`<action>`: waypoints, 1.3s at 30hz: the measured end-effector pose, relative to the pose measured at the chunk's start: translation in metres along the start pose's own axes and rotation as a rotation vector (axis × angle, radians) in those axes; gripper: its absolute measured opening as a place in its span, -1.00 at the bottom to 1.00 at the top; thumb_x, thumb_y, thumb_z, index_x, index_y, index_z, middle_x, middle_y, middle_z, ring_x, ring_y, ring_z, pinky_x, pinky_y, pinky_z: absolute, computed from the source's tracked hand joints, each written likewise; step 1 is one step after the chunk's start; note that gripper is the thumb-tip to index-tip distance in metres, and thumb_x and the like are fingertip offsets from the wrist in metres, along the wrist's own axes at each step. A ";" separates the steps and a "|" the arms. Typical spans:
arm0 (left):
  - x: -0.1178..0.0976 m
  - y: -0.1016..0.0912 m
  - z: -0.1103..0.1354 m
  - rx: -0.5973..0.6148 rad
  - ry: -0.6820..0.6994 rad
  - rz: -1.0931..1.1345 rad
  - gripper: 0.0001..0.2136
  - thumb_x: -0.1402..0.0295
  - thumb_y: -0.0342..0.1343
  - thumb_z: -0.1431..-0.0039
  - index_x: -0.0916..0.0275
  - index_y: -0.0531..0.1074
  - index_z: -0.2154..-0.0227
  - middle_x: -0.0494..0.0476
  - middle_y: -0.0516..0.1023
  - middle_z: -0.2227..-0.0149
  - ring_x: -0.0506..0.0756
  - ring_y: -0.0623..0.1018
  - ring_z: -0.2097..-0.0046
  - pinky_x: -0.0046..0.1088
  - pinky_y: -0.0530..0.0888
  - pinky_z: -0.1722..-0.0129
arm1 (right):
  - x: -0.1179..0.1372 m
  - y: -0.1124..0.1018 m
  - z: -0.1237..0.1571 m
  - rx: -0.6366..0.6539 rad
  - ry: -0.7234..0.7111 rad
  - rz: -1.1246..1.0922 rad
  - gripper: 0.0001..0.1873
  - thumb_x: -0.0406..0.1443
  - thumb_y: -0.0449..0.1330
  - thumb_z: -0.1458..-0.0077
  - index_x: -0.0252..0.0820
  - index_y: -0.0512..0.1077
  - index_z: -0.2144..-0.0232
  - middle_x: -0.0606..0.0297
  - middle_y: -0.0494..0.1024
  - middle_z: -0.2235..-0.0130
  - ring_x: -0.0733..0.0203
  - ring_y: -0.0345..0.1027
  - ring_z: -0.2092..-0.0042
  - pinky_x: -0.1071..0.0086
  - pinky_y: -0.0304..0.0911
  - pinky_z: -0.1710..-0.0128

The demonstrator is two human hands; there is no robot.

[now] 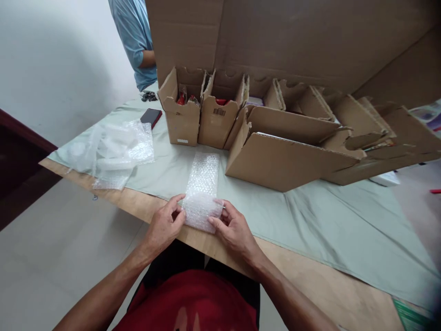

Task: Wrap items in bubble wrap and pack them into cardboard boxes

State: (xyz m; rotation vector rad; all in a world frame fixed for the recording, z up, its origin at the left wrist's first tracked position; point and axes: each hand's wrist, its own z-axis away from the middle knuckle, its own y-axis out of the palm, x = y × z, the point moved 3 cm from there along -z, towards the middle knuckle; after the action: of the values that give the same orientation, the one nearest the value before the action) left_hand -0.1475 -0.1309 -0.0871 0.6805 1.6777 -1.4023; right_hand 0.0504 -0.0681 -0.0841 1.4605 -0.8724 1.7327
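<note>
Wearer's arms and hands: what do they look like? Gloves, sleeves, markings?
Left hand and right hand are both ungloved. Forearms are bare, with no sleeve, watch or cable visible in frame. Upper arms are out of view. Clothing in shot: a red top and black trousers.

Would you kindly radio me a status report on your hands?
Left hand, right hand: pinching opposite edges of clear, rectangular bubble wrap. Open brown cardboard boxes stand beyond, not between hands.
</note>
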 end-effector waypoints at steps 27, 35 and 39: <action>-0.017 -0.006 0.015 0.062 0.629 -0.482 -0.66 0.43 0.18 -0.24 0.23 0.42 -0.07 0.36 0.43 -0.22 0.37 0.33 -0.31 0.05 0.37 -0.23 | 0.003 0.001 0.016 0.016 -0.646 1.197 -0.77 -0.34 0.12 -0.34 -0.14 0.53 0.04 0.10 0.61 -0.10 -0.11 0.36 -0.18 0.00 0.24 -0.05; -0.013 -0.007 -0.001 0.092 0.532 -0.297 -0.85 0.49 0.07 -0.28 0.25 0.53 0.18 0.17 0.66 0.22 0.17 0.61 0.13 -0.18 0.50 0.03 | 0.009 -0.006 0.006 -0.016 -0.601 0.902 -0.77 -0.33 0.07 -0.40 -0.14 0.54 0.12 0.21 0.71 0.19 0.11 0.55 0.16 0.17 0.31 0.08; -0.011 -0.007 -0.016 0.098 0.257 -0.205 -0.82 0.40 0.11 -0.24 0.21 0.56 0.15 0.10 0.64 0.30 0.12 0.59 0.28 -0.29 0.52 0.18 | 0.015 -0.012 0.004 -0.143 -0.551 0.884 -0.75 -0.27 0.04 -0.41 -0.13 0.50 0.03 0.16 0.67 0.11 0.09 0.53 0.13 0.19 0.33 0.13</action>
State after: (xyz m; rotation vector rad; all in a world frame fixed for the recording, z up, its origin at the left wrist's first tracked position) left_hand -0.1520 -0.1156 -0.0734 0.7889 1.9333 -1.6043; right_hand 0.0606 -0.0636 -0.0681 1.5932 -2.1345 1.7766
